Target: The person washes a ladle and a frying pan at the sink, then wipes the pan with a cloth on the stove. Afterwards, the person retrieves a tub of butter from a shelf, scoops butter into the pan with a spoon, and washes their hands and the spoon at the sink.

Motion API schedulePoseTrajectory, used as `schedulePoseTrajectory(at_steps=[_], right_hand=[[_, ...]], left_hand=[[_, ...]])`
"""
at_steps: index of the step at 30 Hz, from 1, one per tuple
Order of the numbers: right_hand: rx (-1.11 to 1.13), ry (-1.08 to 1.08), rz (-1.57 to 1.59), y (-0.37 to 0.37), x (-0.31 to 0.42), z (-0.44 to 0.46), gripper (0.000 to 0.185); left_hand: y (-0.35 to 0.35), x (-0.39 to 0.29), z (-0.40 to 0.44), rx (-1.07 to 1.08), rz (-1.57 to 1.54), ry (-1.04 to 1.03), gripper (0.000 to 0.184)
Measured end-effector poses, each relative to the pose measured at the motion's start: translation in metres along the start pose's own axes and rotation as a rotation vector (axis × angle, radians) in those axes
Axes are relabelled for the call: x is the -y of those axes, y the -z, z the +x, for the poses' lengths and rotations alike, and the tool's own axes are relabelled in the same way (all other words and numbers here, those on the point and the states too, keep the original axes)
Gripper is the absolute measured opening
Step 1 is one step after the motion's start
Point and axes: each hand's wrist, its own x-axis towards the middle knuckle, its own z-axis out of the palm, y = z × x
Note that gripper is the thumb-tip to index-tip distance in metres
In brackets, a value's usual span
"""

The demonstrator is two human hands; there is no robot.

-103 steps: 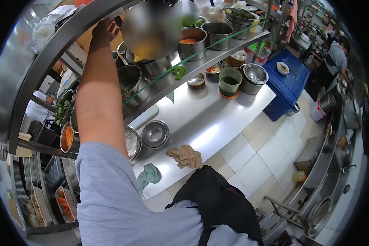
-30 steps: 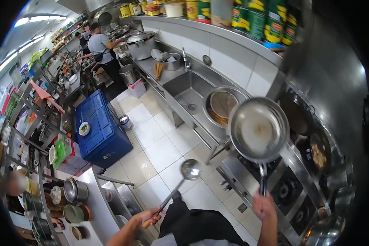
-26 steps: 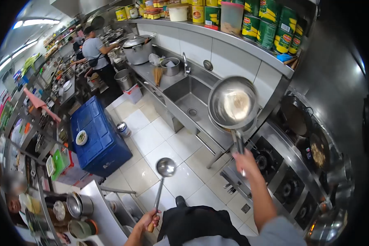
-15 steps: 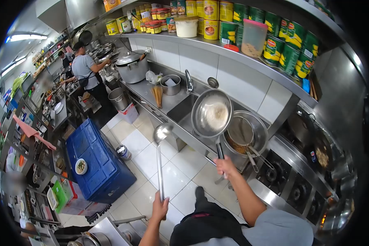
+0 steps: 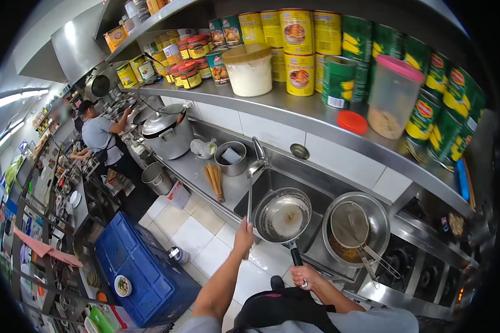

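My right hand is closed round the black handle of a metal frying pan. The pan is over the sink, its inside facing up with a small brownish patch near the middle. In my left hand is the long handle of a ladle, held upright. The ladle's bowl is up at the faucet; whether the two touch I cannot tell. Right of the pan, a round strainer rests across a large metal bowl with brown bits inside.
A shelf of cans and tubs overhangs the counter. Skewers, a small pot and a large lidded pot stand to the left. Gas burners are at right. A blue chest and a co-worker are further left.
The pan has come down from a tilted, raised position to lie more level over the sink. My left hand has moved forward, bringing the ladle from above the floor to the faucet.
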Motion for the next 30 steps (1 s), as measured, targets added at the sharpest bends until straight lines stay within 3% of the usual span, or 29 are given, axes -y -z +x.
schedulePoseTrajectory(at_steps=[5, 9, 14, 17, 23, 30], right_hand=[[-0.069, 0.019, 0.042, -0.019, 0.025, 0.037, 0.029], [-0.251, 0.146, -0.006, -0.047, 0.02, 0.048, 0.023], [-0.482, 0.287, -0.11, -0.068, -0.01, 0.049, 0.023], [-0.506, 0.333, -0.085, -0.087, -0.024, 0.051, 0.021], [-0.544, 0.33, -0.035, -0.083, -0.044, 0.059, 0.022], [-0.447, 0.296, 0.001, -0.079, -0.041, 0.056, 0.022]], left_hand=[[0.005, -0.007, 0.053, -0.037, 0.239, -0.137, 0.056], [0.016, 0.028, 0.053, -0.02, 0.332, -0.181, 0.055], [0.048, 0.006, 0.077, 0.077, 0.48, -0.232, 0.057], [0.066, 0.008, 0.084, 0.178, 0.612, -0.298, 0.057], [0.081, 0.024, 0.108, 0.158, 0.675, -0.276, 0.058], [0.114, 0.047, 0.086, 0.201, 0.714, -0.335, 0.057]])
